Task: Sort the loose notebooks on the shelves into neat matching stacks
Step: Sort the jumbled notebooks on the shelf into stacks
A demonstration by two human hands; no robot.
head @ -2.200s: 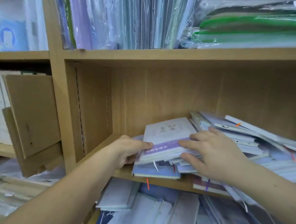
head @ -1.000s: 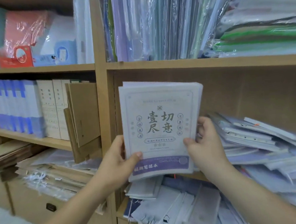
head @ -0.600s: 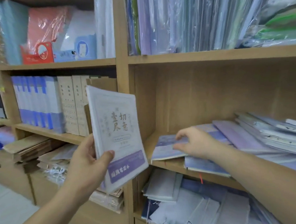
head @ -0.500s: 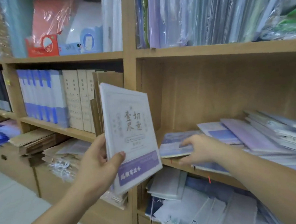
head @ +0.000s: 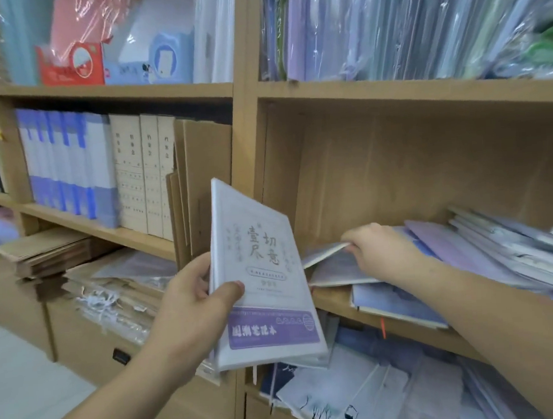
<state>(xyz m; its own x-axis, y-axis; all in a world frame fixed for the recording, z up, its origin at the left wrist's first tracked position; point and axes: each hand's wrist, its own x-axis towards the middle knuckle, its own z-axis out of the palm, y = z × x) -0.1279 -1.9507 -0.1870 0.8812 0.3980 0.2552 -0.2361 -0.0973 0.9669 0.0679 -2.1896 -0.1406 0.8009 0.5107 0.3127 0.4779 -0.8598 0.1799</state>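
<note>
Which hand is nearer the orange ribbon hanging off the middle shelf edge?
Right. The right hand grips a lifted notebook on the shelf above the orange ribbon; the left hand holds the white notebook stack farther left, outside that compartment.

Two hands are counted: a left hand (head: 190, 308) and a right hand (head: 379, 248). One white notebook bundle (head: 263, 275) is gripped, and one thin notebook (head: 325, 253) is pinched at its edge. Four cream box files (head: 143, 175), one red box (head: 72, 64) and one blue box (head: 168, 57) are shelved. The loose notebooks (head: 498, 251) overlap beyond counting.
</note>
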